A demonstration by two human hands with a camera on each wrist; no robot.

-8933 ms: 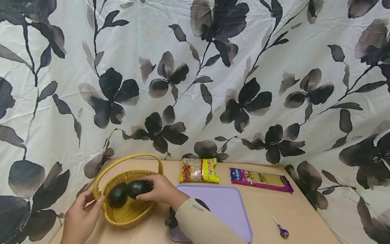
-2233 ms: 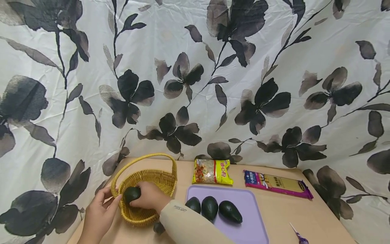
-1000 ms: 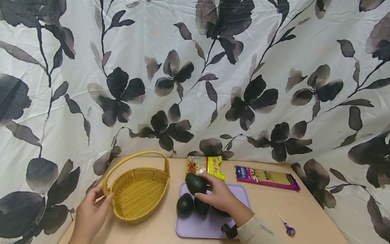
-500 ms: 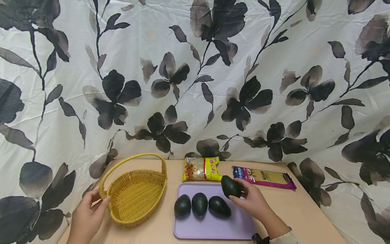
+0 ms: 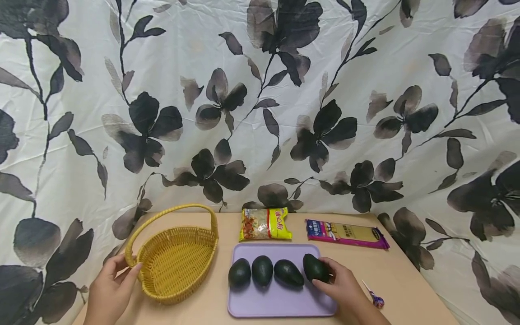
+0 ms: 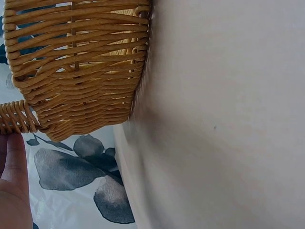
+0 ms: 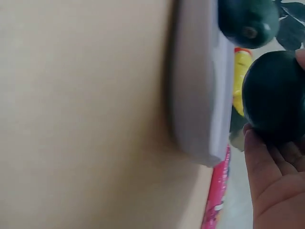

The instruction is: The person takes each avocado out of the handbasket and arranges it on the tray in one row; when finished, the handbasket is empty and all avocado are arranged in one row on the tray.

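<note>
With its thumb and fingers, my left hand (image 5: 113,286) pinches the handle base of the yellow wicker basket (image 5: 151,289); the left wrist view has the fingertips against the wrapped handle (image 6: 16,117). My right hand (image 5: 343,285) grips a dark green avocado (image 5: 314,268) over the right part of the lilac tray (image 5: 280,308). From the right wrist, that avocado appears between thumb and fingers, close beside the tray rim. Three more avocados lie in a row on the tray: one on the left (image 5: 239,273), a middle one (image 5: 262,271), and a tilted one (image 5: 289,273).
Behind the tray lies a yellow food packet (image 5: 266,224). A long pink and blue packet (image 5: 347,234) is at the back right. A wrapped lollipop (image 5: 377,300) rests right of my right hand. Floral cloth (image 5: 260,113) hangs behind the table.
The right hand has taken an avocado out of the basket, carried it rightward past the others, and lowered it at the tray's right side. The left hand keeps hold of the basket handle.
</note>
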